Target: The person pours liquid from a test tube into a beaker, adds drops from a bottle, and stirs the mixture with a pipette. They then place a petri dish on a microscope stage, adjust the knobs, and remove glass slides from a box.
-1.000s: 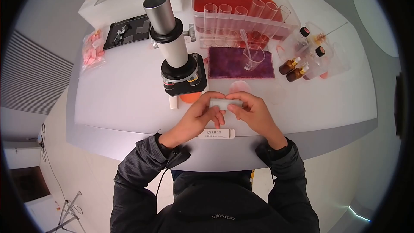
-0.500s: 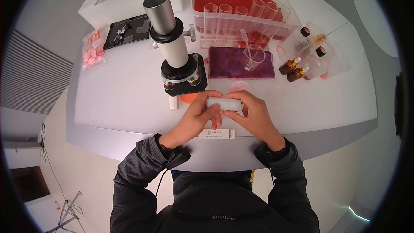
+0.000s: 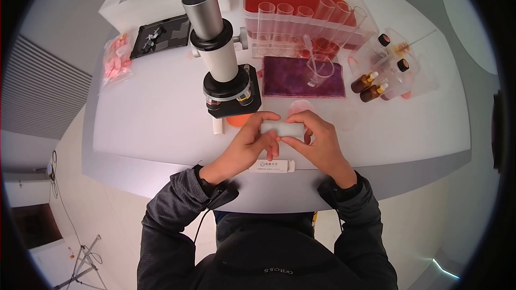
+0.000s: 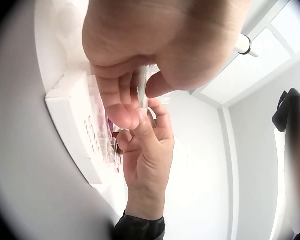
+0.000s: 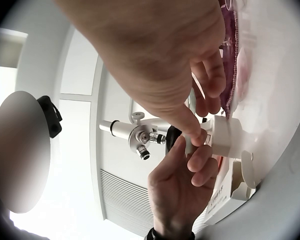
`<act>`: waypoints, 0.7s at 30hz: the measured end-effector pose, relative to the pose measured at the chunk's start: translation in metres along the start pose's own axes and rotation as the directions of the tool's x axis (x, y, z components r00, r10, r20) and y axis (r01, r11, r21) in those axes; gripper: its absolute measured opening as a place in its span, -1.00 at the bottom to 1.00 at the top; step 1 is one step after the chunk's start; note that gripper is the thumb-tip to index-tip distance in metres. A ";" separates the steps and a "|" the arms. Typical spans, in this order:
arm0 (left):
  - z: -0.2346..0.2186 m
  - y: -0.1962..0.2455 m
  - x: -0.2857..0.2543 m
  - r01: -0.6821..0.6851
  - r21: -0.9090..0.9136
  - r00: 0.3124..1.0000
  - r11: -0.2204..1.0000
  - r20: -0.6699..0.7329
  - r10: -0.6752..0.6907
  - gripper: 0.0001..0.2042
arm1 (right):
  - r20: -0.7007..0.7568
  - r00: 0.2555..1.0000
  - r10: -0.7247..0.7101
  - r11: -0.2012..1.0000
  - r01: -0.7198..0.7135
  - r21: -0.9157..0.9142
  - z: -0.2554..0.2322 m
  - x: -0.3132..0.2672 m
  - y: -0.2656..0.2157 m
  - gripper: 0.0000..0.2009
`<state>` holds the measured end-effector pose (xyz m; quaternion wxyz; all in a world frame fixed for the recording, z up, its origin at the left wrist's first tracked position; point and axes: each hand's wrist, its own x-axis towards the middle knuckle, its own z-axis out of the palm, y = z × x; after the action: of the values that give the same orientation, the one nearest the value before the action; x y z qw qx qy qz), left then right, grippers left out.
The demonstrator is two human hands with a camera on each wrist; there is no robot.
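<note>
L hand (image 3: 244, 146) grips L end of pale slab (image 3: 289, 129), fingers curled, thumb on near side; R hand (image 3: 323, 147) pinches R end btwn thumb & fingers. Slab's over table (image 3: 145, 123) nr its near edge, just beyond white box (image 3: 273, 166) lying at that edge. Microscope (image 3: 219, 62) stands to L; purple mat (image 3: 285, 85) w/ beaker (image 3: 322, 72) farther back.

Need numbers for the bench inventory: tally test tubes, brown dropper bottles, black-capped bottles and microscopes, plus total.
Test tubes: 6
Brown dropper bottles: 2
Black-capped bottles: 2
Microscope: 1
Total: 11
</note>
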<state>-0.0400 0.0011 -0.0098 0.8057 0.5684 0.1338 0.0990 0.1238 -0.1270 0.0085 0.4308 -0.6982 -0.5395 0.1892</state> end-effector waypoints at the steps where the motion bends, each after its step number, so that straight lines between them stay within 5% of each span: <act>1: 0.000 0.000 0.000 0.004 -0.001 1.000 1.000 0.004 -0.004 -0.71 | -0.001 1.000 -0.006 1.000 0.006 -0.005 0.000 0.000 0.000 -0.65; 13: 0.000 0.002 -0.001 0.002 -0.020 1.000 1.000 -0.011 -0.003 -0.66 | -0.012 1.000 0.028 1.000 -0.028 -0.006 0.000 -0.002 0.000 -0.65; 21: -0.006 0.010 -0.002 0.019 -0.189 0.999 0.982 -0.026 -0.024 -0.59 | -0.010 0.997 0.073 0.958 -0.067 0.280 0.000 -0.001 0.009 -0.69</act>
<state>-0.0436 0.0091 -0.0025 0.8551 0.4865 0.1412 0.1105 0.1285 -0.1282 0.0014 0.5235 -0.6510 -0.4780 0.2713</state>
